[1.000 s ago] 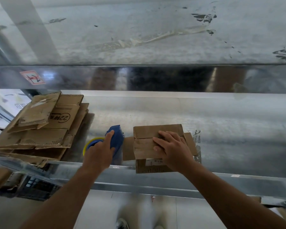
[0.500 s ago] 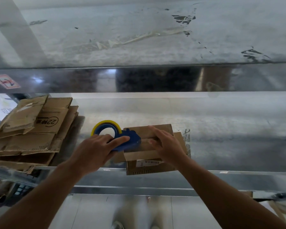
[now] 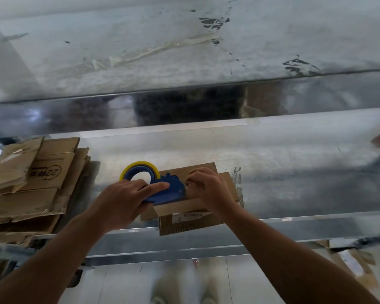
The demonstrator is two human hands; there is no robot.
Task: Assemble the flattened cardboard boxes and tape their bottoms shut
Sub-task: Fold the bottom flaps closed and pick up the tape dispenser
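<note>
Gripping tape dispenser [image 3: 173, 187] w/ L hand [image 3: 121, 200]. Pressing curled R hand [image 3: 211, 189] on box [image 3: 184, 224] just right of it, can't tell if pinching anything.

Raised the blue tape dispenser [image 3: 173, 190] off the surface [image 3: 294, 185] with the left grip [image 3: 121, 200], stood it on edge, and carried it rightward onto the top of the box [image 3: 191, 223]. Drew the right grip [image 3: 208, 189] from lying flat on that top into curled fingers [image 3: 199, 172] at the dispenser's front.

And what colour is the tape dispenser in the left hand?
Blue tape dispenser, yellow-edged roll; head view shows it.
</note>
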